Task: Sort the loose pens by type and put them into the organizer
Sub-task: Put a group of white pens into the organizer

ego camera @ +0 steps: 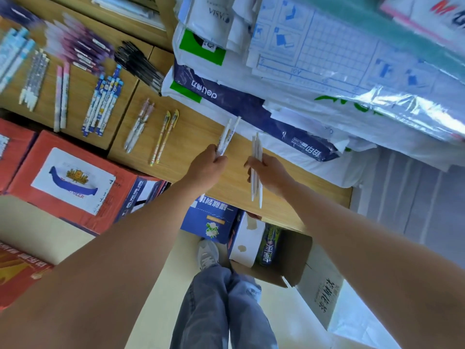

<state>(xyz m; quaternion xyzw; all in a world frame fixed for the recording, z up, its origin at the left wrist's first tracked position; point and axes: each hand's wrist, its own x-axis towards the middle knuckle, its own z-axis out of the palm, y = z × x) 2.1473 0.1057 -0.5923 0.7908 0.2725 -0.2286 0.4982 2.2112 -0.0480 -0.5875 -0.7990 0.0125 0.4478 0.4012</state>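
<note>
A wooden desk point(196, 132) holds pens in sorted groups beside a stack of paper packs point(226, 99).
From the left lie light blue pens point(12, 56), grey patterned pens point(34, 79), a pink-and-white pair point(61, 96), purple pens point(80, 46), blue-and-white pens point(103, 102), black pens point(138, 64), clear pink-topped pens point(138, 127) and two yellow pens point(164, 137), each group apart from the next. Right of these, over the desk's near part, the left hand point(207, 166) has its fingers curled round two white pens point(227, 136) that point toward the paper packs. Just beside it the right hand point(270, 173) grips a bundle of white pens point(257, 147), ends sticking out above and below its fist.
</note>
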